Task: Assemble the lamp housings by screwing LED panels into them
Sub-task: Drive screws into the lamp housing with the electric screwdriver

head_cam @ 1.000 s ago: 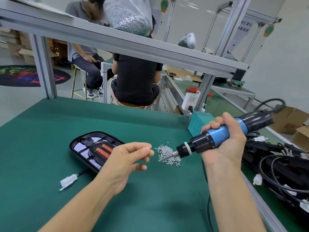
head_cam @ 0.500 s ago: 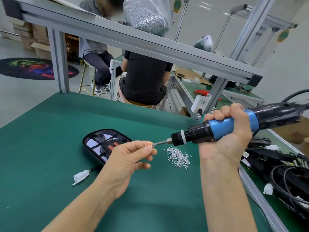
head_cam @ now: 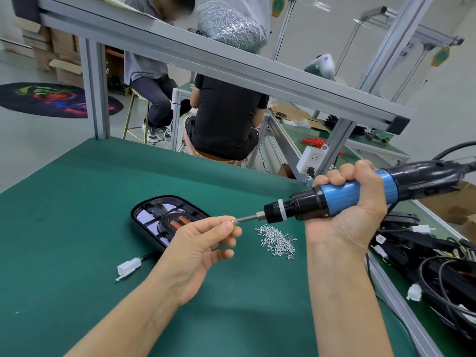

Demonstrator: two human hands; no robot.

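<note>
Green bench (head_cam: 77,228), screw (head_cam: 233,222) in left-hand (head_cam: 198,243) grip at screwdriver (head_cam: 334,199) tip.

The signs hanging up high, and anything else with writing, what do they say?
Hanging banner: dark characters, too blurred to read.
Green tag: a mark, too small to read.
Second green tag: a mark, too small to read.
White device: a small blue mark, unreadable.
Screwdriver: no writing shows.
Nothing in this view can be read.
</note>
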